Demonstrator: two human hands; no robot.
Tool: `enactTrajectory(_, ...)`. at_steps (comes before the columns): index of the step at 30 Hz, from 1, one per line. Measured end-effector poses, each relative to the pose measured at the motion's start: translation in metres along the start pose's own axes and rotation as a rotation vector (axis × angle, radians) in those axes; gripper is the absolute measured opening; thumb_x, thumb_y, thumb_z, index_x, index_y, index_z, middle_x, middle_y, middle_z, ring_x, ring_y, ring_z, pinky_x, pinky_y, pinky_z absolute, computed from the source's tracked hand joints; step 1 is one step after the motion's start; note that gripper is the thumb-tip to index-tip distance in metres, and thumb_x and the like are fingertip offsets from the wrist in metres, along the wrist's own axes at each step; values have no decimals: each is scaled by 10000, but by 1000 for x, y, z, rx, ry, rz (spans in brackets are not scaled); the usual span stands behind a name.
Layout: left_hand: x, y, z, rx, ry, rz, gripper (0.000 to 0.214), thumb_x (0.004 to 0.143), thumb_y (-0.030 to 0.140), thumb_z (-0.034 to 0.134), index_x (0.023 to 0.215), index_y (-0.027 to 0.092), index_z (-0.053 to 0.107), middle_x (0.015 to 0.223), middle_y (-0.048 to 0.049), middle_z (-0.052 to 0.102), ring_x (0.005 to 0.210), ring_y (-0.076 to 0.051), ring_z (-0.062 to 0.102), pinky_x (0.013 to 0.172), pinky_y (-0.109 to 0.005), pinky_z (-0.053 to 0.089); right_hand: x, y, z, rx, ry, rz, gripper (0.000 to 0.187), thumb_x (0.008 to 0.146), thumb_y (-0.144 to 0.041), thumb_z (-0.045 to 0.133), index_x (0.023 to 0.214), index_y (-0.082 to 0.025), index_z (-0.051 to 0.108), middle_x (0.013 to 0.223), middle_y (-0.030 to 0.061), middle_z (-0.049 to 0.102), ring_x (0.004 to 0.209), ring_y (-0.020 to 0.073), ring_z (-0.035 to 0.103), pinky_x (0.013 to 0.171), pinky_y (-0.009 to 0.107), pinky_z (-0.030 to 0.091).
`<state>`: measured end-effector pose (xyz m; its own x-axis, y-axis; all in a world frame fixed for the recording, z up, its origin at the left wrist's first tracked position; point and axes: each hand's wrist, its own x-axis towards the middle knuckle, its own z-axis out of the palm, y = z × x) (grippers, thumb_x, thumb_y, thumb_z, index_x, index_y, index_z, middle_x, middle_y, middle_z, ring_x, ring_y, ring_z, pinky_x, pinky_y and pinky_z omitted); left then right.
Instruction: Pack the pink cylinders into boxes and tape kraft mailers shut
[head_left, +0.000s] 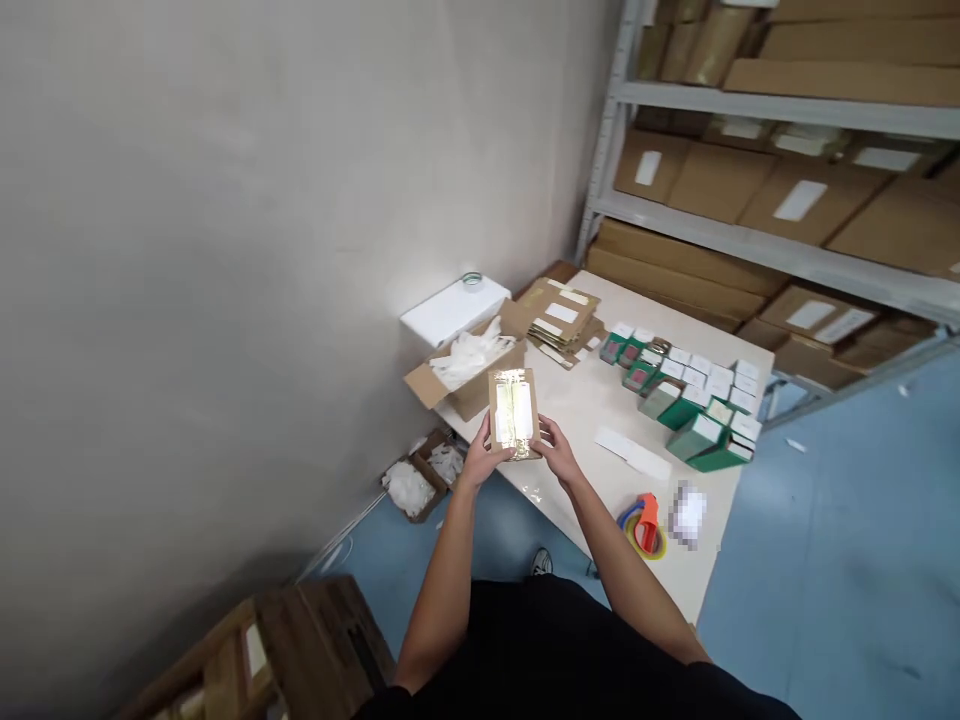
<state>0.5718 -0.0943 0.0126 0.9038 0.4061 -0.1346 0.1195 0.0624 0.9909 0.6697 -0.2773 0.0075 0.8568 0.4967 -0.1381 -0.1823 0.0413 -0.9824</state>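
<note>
Both my hands hold a small flat cardboard box (514,412) with a shiny taped top, just above the near corner of the white table (592,420). My left hand (480,460) grips its lower left edge, fingers closed around it. On the lower right edge my right hand (556,450) is closed the same way. An open cardboard carton (465,375) with clear plastic bags in it stands just beyond the box.
Green and white small boxes (694,405) stand in rows on the table's right. Flat cardboard blanks (562,320) lie at the back. A tape dispenser (645,522) sits near the front edge. Shelves (772,110) with cartons rise behind; a wall is at left.
</note>
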Motion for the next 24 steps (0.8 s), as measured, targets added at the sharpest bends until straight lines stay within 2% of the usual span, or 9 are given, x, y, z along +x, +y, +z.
enactTrajectory(4,-45,1,-58,-55,176,104,1158,690,372,899,1658,281,271,1652,-83,412,1489,-328,430,1189,-414,414,5,-8,62,-17,-192,-37,690,733,-378,801,1387,-291,598,1343,96,663,1190,294,642,999,476,551)
enactTrajectory(8,-113,-5,-129,-81,392,173,1145,691,399,896,1653,274,287,1659,-94,399,1505,-333,401,1199,-417,387,-8,-2,152,-3,-414,-16,646,707,-388,837,1300,-271,609,1264,85,707,1148,283,666,1036,487,533)
enactTrajectory(13,-220,-22,-222,-108,689,136,1117,681,402,903,1636,271,338,1637,-116,433,1492,-350,413,1186,-430,392,-62,27,284,-14,-670,67,569,735,-440,835,1232,-277,613,1289,65,711,1213,262,652,1083,453,507)
enactTrajectory(16,-285,-39,-268,-167,847,88,1090,697,396,894,1632,259,351,1625,-114,451,1471,-355,443,1172,-430,411,-103,50,357,-78,-818,104,578,761,-494,801,1265,-276,620,1329,75,698,1207,269,656,1039,437,533)
enactTrajectory(20,-362,-67,-312,-260,1028,33,1059,732,417,866,1636,250,341,1620,-112,458,1465,-339,459,1159,-432,438,-154,84,440,-180,-979,136,580,777,-510,760,1286,-259,641,1352,89,686,1153,270,668,982,414,554)
enactTrajectory(24,-429,-93,-336,-305,1231,34,1024,727,415,873,1614,250,389,1598,-100,491,1446,-317,486,1174,-430,430,-201,122,505,-244,-1118,198,567,753,-469,759,1258,-235,650,1287,99,713,1111,268,671,974,430,550)
